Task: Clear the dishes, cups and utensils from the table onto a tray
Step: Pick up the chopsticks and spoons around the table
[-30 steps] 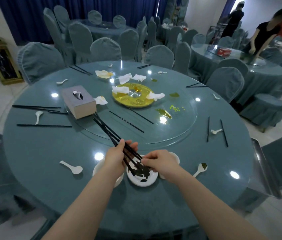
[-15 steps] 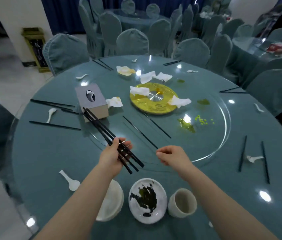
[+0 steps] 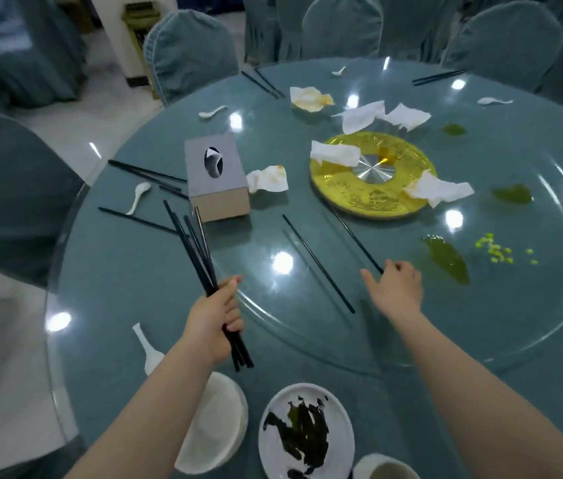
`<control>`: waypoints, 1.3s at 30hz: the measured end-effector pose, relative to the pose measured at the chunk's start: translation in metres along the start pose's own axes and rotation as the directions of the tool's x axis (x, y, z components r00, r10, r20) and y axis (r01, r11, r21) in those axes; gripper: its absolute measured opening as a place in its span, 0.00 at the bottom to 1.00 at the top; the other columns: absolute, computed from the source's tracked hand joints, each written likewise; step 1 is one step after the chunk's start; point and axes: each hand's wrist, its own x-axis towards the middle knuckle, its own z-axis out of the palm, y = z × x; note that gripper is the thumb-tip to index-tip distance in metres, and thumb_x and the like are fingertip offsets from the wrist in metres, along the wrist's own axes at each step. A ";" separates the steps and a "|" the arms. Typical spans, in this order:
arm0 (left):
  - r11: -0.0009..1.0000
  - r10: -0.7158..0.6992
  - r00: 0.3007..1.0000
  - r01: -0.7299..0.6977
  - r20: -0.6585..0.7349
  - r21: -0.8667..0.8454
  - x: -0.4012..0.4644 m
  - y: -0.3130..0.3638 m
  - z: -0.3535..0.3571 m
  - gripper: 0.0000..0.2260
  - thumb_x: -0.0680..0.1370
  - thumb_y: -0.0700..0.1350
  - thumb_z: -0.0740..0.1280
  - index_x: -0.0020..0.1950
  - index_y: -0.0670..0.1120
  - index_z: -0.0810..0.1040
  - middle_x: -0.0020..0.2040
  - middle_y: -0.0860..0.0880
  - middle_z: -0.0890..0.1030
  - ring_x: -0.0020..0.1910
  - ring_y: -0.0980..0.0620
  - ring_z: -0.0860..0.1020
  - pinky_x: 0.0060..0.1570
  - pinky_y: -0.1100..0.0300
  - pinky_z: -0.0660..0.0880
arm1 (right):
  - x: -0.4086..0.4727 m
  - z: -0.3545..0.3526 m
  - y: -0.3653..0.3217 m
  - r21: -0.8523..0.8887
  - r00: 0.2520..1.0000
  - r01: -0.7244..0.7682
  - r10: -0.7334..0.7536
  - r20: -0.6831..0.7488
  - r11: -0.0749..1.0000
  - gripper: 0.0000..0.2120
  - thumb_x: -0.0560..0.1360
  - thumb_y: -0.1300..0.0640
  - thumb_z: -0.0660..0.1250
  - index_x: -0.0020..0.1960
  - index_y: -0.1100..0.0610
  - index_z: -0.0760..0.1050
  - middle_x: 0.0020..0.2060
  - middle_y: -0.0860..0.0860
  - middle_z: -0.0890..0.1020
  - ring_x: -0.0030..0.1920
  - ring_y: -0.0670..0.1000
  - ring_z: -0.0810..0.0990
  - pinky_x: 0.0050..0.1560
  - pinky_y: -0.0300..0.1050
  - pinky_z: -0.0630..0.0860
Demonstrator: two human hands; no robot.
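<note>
My left hand (image 3: 216,314) grips a bundle of several black chopsticks (image 3: 192,243) that fan up toward the tissue box. My right hand (image 3: 396,288) reaches over the glass turntable (image 3: 480,323), thumb spread and fingers loosely bent, fingertips at the near end of a loose black chopstick (image 3: 356,240). A second loose chopstick (image 3: 318,262) lies just left of that hand. At the near edge stand a white bowl (image 3: 218,420), a white plate (image 3: 339,420) with dark leftovers, and a cup (image 3: 387,468). A white spoon (image 3: 147,347) lies left of my left wrist.
A grey tissue box (image 3: 216,178), crumpled napkins (image 3: 269,178), a gold disc (image 3: 373,198) and green spills (image 3: 446,257) sit on the round table (image 3: 117,288). More chopsticks (image 3: 135,219) and a spoon (image 3: 138,197) lie at the left. Covered chairs (image 3: 190,46) ring the table.
My right hand has left the plate and moved forward onto the turntable to a loose chopstick. The left hand raised its chopstick bundle more upright. My view has dropped closer to the table.
</note>
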 end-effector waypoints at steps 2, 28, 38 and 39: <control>0.999 0.037 0.999 -0.036 -0.013 0.033 0.001 -0.001 -0.005 0.06 0.81 0.42 0.61 0.50 0.45 0.78 0.23 0.55 0.60 0.18 0.59 0.57 0.16 0.68 0.57 | 0.001 0.005 -0.010 -0.053 0.999 0.025 -0.023 0.035 0.998 0.39 0.73 0.30 0.55 0.69 0.60 0.64 0.69 0.59 0.64 0.68 0.61 0.61 0.65 0.56 0.62; 0.978 -0.027 1.000 0.027 -0.001 -0.208 -0.058 -0.027 -0.053 0.10 0.82 0.45 0.59 0.50 0.41 0.77 0.35 0.47 0.81 0.32 0.52 0.80 0.30 0.62 0.77 | -0.125 -0.037 -0.060 0.493 0.949 0.148 -0.263 0.173 0.858 0.08 0.75 0.56 0.66 0.38 0.57 0.77 0.30 0.50 0.77 0.31 0.49 0.73 0.31 0.40 0.68; 0.965 0.021 0.976 0.037 0.217 -0.261 -0.087 -0.023 -0.077 0.14 0.83 0.48 0.55 0.58 0.43 0.75 0.51 0.43 0.84 0.51 0.48 0.83 0.42 0.57 0.80 | -0.252 -0.021 -0.118 0.493 0.876 0.166 -0.358 0.325 0.854 0.08 0.75 0.56 0.66 0.39 0.58 0.78 0.27 0.48 0.72 0.29 0.47 0.68 0.32 0.40 0.65; 0.967 0.014 0.977 0.041 0.215 -0.250 -0.088 -0.023 -0.080 0.14 0.83 0.48 0.55 0.58 0.42 0.75 0.50 0.43 0.85 0.50 0.48 0.83 0.41 0.57 0.80 | -0.258 -0.019 -0.120 0.498 0.880 0.163 -0.354 0.318 0.852 0.09 0.74 0.56 0.67 0.39 0.60 0.78 0.27 0.49 0.72 0.28 0.46 0.67 0.32 0.41 0.65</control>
